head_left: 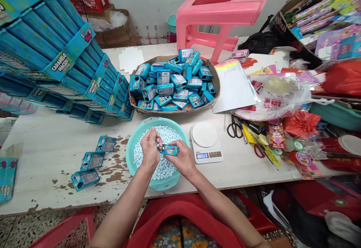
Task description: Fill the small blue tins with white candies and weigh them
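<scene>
My right hand [184, 158] grips a small blue candy box [169, 149] printed CARAMELO MACIZO, held over the turquoise basin [130, 165]. At the box's left end, my left hand [150, 147] is closed, its fingers curled inward; what lies inside them is hidden. Pale blue and white candies [166, 171] fill much of the basin beneath both hands. Just right of the basin sits a white kitchen scale [207, 142] with a lit display. Behind the basin, a cardboard tray [175, 110] is heaped with more of the blue boxes [165, 89].
Several blue boxes [93, 160] lie on the worn white table [56, 135]. Stacked display cartons [64, 65] tower at the left. Scissors [234, 127], pens and plastic bags [273, 93] clutter the right side. A pink stool [214, 11] rests on the table behind the tray.
</scene>
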The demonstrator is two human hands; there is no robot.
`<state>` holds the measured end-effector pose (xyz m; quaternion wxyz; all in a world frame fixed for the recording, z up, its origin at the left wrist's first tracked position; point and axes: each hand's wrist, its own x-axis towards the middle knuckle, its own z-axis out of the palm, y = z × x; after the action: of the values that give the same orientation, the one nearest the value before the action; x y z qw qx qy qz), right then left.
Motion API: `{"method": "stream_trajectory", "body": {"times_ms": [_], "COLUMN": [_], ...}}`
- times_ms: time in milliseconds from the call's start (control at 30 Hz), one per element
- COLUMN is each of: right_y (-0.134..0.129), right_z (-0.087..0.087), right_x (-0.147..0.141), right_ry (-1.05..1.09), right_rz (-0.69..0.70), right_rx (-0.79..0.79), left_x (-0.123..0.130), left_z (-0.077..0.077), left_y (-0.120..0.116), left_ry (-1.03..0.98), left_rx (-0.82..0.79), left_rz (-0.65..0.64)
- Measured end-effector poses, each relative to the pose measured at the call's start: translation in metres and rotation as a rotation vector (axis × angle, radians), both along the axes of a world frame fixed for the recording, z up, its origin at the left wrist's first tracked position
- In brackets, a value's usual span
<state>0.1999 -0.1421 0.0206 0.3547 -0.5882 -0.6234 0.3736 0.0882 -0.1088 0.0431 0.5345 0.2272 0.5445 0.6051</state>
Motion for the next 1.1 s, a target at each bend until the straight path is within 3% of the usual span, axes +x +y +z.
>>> {"method": "stream_trajectory", "body": {"times_ms": [167,300,367,500,600,733,800,867,967,1033,1100], "right_y": [0.008,0.008,0.004,0.0,0.008,0.031,0.044,0.053,0.055,0.05,0.041], "right_z": [-0.001,-0.003,-0.003,-0.001,-0.006,-0.032,-0.051,-0.069,-0.079,-0.074,-0.062], "right_x": [-0.004,0.011,0.026,0.062,0.092,0.129,0.144,0.157,0.17,0.173,0.172], "right_ry": [-0.025,0.137,0.235,0.349,0.389,0.353,0.288,0.231,0.173,0.062,-0.079], "right_rz": [0.02,-0.003,-0.026,-0.101,-0.179,-0.382,-0.452,-0.469,-0.465,-0.471,-0.463], "right_rx": [-0.027,-0.081,-0.088,-0.122,-0.153,-0.1,-0.056,-0.039,-0.008,0.091,0.213], "left_x": [0.01,-0.005,-0.024,-0.058,-0.061,-0.039,-0.026,-0.015,-0.007,-0.008,-0.011], "left_z": [-0.002,-0.006,-0.017,-0.044,-0.046,-0.032,-0.033,-0.041,-0.052,-0.05,-0.037], "left_y": [0.003,0.01,0.009,0.014,0.053,0.159,0.212,0.248,0.262,0.248,0.223], "left_ry": [0.03,0.053,0.226,0.884,1.163,1.343,1.504,1.595,1.629,1.602,1.47], "left_rx": [-0.105,-0.074,-0.081,-0.075,0.105,0.245,0.221,0.104,-0.05,-0.016,0.079], "left_rz": [-0.228,-0.114,-0.112,-0.414,-0.407,-0.353,-0.383,-0.468,-0.54,-0.469,-0.342]}}
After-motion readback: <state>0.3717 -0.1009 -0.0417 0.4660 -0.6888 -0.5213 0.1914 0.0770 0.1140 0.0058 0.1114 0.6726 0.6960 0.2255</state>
